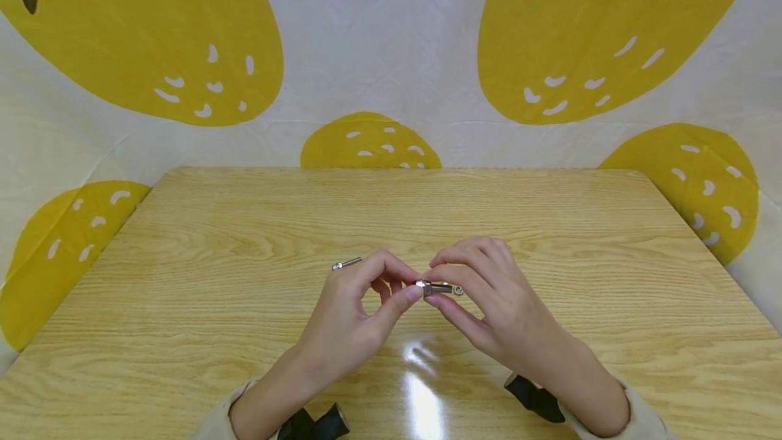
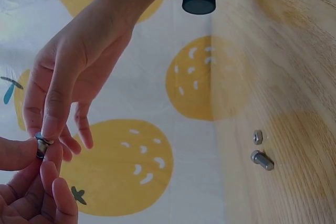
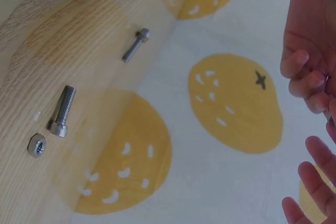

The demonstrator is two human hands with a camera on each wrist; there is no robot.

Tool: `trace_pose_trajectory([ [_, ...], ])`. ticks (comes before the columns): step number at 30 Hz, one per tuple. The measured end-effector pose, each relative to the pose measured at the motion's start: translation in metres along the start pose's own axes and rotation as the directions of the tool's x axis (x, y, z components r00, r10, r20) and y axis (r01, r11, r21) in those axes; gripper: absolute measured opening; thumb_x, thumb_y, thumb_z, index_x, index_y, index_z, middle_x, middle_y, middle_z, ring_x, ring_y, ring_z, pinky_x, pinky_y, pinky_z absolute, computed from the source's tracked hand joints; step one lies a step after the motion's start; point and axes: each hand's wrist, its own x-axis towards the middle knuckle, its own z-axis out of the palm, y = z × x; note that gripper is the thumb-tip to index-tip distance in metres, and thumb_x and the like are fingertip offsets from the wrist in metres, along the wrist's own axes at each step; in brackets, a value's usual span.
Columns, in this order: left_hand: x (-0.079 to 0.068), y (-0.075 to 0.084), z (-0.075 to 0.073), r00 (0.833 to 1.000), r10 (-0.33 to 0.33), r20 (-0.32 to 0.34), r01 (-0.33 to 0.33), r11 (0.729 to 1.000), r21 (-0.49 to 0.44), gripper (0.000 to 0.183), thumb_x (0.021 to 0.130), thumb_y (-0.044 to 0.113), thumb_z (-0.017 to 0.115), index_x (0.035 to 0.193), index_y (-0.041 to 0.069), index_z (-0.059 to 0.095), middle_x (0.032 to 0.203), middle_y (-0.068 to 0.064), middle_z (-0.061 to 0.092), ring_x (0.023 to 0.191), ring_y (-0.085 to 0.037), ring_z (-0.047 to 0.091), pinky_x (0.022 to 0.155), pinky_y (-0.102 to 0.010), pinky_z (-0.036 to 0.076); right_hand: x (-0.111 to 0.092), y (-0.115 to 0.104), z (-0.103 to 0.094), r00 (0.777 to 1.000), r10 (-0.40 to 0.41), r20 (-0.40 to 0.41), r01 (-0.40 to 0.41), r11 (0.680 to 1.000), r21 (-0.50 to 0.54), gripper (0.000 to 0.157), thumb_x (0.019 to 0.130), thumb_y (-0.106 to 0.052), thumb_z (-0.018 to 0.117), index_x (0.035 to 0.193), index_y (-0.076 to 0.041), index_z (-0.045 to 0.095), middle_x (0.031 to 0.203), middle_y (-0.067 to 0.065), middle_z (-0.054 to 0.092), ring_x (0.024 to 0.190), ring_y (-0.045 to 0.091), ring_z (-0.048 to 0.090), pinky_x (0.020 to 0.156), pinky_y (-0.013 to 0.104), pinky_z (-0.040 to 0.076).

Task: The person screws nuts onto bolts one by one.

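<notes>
No readable text, label, brand or number in any view.
The printed cloth (image 1: 379, 39) bears yellow fruit shapes with white flecks and dark stem marks, none of them forming a legible letter or sign. Nothing can be read on the wooden table (image 1: 244, 223), the black wrist device (image 1: 534, 399), the loose bolt (image 3: 63, 111) or the hex nut (image 3: 33, 144); the held metal piece (image 2: 41, 149) shows too small to tell.
</notes>
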Motion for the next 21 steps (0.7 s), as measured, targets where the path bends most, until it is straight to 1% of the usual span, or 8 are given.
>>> trace_pose_trajectory([
  [11,0.001,-0.002,0.000,1.000,-0.009,0.000,0.009,1.000,0.015,0.004,0.088,0.008,0.063,0.091,0.008,0.063,0.079,0.002,0.066,0.069,-0.005,0.054,0.061,-0.020,0.048,-0.002,0.001,0.001,0.999,0.029,0.031,-0.028,0.999,-0.016,0.031,0.098,-0.029,0.048,0.096,-0.002,0.063,0.097,0.006,0.061,0.090,0.021,0.052,0.083,0.031,0.038],
  [17,0.003,-0.005,-0.003,0.997,-0.077,0.003,0.076,0.996,0.034,0.005,0.088,0.011,0.064,0.092,0.009,0.063,0.080,0.002,0.066,0.071,-0.005,0.054,0.062,-0.020,0.049,-0.005,0.006,0.000,0.995,0.070,0.071,-0.067,0.997,-0.046,0.035,0.097,-0.034,0.047,0.101,-0.002,0.062,0.100,0.005,0.061,0.092,0.021,0.053,0.084,0.034,0.039],
  [21,0.006,-0.011,-0.007,0.994,-0.112,-0.010,0.113,0.992,0.060,0.007,0.087,0.011,0.066,0.093,0.009,0.063,0.082,0.002,0.067,0.072,-0.006,0.054,0.063,-0.021,0.049,-0.009,0.012,0.000,0.987,0.108,0.122,-0.100,0.992,-0.073,0.039,0.096,-0.037,0.047,0.104,-0.003,0.062,0.103,0.005,0.062,0.095,0.021,0.053,0.084,0.036,0.038],
])
